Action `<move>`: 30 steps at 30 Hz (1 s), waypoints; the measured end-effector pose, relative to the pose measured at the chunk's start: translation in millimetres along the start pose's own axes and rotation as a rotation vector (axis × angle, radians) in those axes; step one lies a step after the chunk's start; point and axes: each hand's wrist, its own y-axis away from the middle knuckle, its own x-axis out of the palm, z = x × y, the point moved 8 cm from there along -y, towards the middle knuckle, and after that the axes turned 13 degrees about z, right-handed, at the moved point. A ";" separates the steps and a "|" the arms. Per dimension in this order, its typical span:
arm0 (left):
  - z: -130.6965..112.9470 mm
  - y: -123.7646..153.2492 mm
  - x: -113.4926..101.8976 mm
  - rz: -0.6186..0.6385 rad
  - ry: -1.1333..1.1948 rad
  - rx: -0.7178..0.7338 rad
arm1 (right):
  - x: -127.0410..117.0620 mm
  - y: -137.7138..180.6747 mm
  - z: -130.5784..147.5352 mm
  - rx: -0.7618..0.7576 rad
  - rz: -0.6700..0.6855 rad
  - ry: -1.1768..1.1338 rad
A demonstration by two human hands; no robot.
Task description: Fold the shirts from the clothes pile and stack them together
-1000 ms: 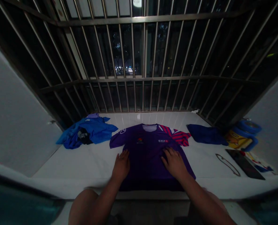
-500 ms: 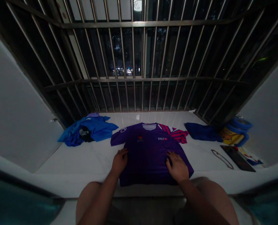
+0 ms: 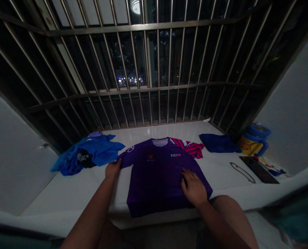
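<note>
Item inspected: a purple short-sleeved sports jersey (image 3: 159,176) of thin synthetic cloth, lying front-up and flat on the white tiled ledge (image 3: 86,183), its hem hanging just over the near edge. The body and collar are spread smooth. No fold is visible in it; judged from its present lie, the spreading is largely done and any folding is not begun.

The left hand (image 3: 112,169) is at the tip of the jersey's sleeve on that side, fingers curled at the cloth edge; whether they pinch the cloth cannot be told. The right hand (image 3: 194,188) lies open and flat, palm down, on the jersey's lower front, gripping nothing.

Under the jersey's far shoulder, a red-and-navy striped garment (image 3: 191,148) shows partly. Beyond that lies a dark blue folded cloth (image 3: 217,143). On the opposite side of the jersey sits a crumpled heap of bright blue garments (image 3: 91,155), loose.

Containers: a yellow tub with blue lid and handle (image 3: 252,141) stands well apart from the jersey, past the dark blue cloth; contents not visible. Nearer, a dark flat slab (image 3: 259,169) and a thin looped cord (image 3: 242,172) lie on the ledge. Metal window bars (image 3: 154,69) close the far side.
</note>
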 end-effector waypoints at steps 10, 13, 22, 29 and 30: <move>-106.7 -8.5 31.9 0.018 -0.191 0.313 | -0.1 0.6 -2.4 0.007 -0.016 -0.006; -139.8 56.6 66.6 0.123 -0.296 0.769 | 0.8 0.4 -3.5 0.003 -0.017 -0.007; -66.1 79.2 88.2 0.277 -0.453 0.830 | 9.8 0.2 -9.2 -0.018 -0.037 -0.003; -68.6 43.4 91.2 0.340 -0.378 0.736 | 0.4 -24.5 9.7 0.049 0.041 0.082; -71.2 45.1 93.4 0.342 -0.375 0.740 | -0.3 -31.3 18.5 0.064 0.046 0.078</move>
